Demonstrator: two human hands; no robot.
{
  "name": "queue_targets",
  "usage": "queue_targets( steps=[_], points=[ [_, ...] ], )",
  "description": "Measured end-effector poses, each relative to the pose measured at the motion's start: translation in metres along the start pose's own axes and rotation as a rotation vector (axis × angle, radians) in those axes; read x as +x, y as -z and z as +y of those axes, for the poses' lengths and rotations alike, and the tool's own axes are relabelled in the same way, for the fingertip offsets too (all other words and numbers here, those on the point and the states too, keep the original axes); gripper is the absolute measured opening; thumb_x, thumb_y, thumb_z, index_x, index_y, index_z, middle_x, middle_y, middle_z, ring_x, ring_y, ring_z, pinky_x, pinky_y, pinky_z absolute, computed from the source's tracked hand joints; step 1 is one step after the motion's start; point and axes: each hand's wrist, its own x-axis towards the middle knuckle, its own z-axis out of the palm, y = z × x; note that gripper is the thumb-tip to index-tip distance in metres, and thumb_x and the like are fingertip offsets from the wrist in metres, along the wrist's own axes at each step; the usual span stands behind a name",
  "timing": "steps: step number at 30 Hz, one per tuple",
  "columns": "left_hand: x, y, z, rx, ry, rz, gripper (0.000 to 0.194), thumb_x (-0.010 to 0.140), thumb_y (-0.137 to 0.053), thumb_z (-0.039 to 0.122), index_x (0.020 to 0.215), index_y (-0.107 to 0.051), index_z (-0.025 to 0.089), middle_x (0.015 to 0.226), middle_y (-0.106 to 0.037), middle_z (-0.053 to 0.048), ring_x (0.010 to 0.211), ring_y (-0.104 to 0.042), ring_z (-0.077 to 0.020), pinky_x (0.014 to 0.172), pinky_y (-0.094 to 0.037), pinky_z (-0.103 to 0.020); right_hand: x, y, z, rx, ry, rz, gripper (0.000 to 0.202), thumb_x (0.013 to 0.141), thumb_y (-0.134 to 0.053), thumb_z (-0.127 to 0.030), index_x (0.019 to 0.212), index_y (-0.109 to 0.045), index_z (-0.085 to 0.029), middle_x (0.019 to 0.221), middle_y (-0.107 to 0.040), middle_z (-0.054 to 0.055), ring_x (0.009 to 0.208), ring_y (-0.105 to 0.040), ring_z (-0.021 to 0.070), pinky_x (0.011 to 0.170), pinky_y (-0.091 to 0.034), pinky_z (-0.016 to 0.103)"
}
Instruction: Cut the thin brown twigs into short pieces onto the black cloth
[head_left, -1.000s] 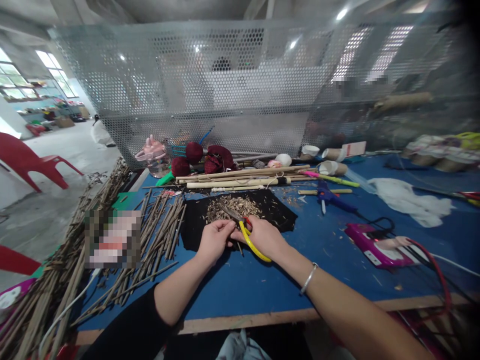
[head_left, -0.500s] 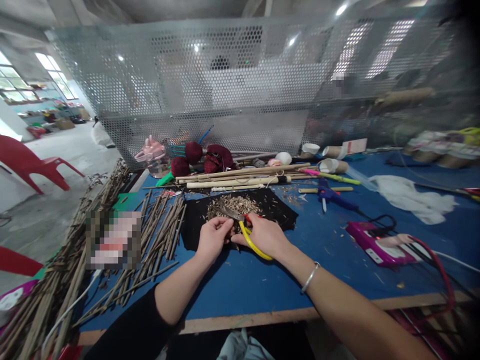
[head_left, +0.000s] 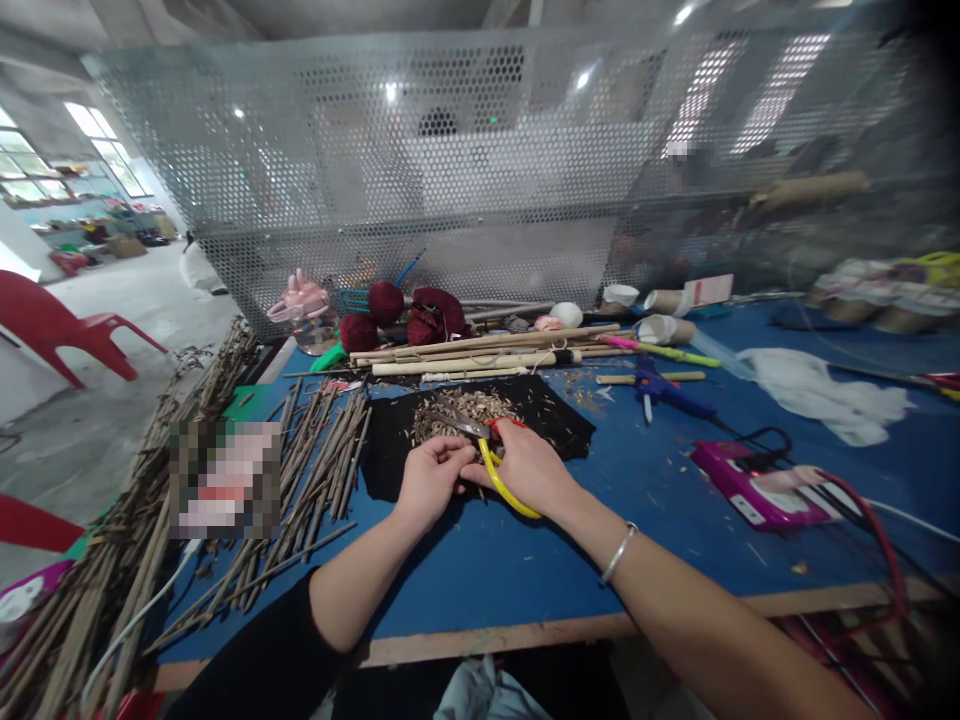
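My right hand (head_left: pixel 529 468) is wrapped round scissors (head_left: pixel 504 484) with yellow and red handles, whose metal blades point up and left. Close beside it, my left hand (head_left: pixel 433 480) has thumb and fingers pinched together; what they hold is too small to name. Both hands are at the front edge of a black cloth (head_left: pixel 390 428), over a heap of small brown chips (head_left: pixel 480 405). Cut brown sticks (head_left: pixel 330 450) lie in a loose pile left of the cloth.
Long twiggy stems (head_left: pixel 142 520) run along the left side. Behind the cloth lie pale rods (head_left: pixel 480 352) and dark red balls (head_left: pixel 386 303). On the right are a blue glue gun (head_left: pixel 664 392), a purple power strip (head_left: pixel 757 488) and white plastic (head_left: pixel 825 390).
My left hand has shifted slightly right, closer to my right hand. The scissors have moved a little, and their blades lie slightly flatter.
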Motion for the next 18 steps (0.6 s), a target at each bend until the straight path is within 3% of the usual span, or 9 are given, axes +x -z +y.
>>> queue_targets(
  steps=[7,18],
  points=[
    [0.0016,0.0,-0.0001,0.032,-0.018,0.024,0.033,0.059,-0.069,0.039,0.074,-0.061,0.011,0.052,-0.055,0.003,0.039,-0.044,-0.0043,0.036,-0.039,-0.016,-0.0007,0.0025,-0.0032,0.0,-0.059,-0.088,0.057,0.066,-0.049,-0.069,0.092,-0.047,-0.019,0.08,-0.063,0.007,0.077,-0.061,0.0232,0.059,-0.036,0.026],
    [0.002,0.0025,0.0001,0.106,-0.028,0.041,0.028,0.06,-0.068,0.037,0.072,-0.061,0.012,0.052,-0.055,0.003,0.038,-0.043,-0.0046,0.034,-0.037,-0.016,-0.0001,-0.0006,-0.0002,0.005,-0.08,-0.126,0.059,0.064,-0.042,-0.075,0.082,-0.05,-0.02,0.077,-0.063,0.007,0.071,-0.06,0.0222,0.053,-0.033,0.025]
  ],
)
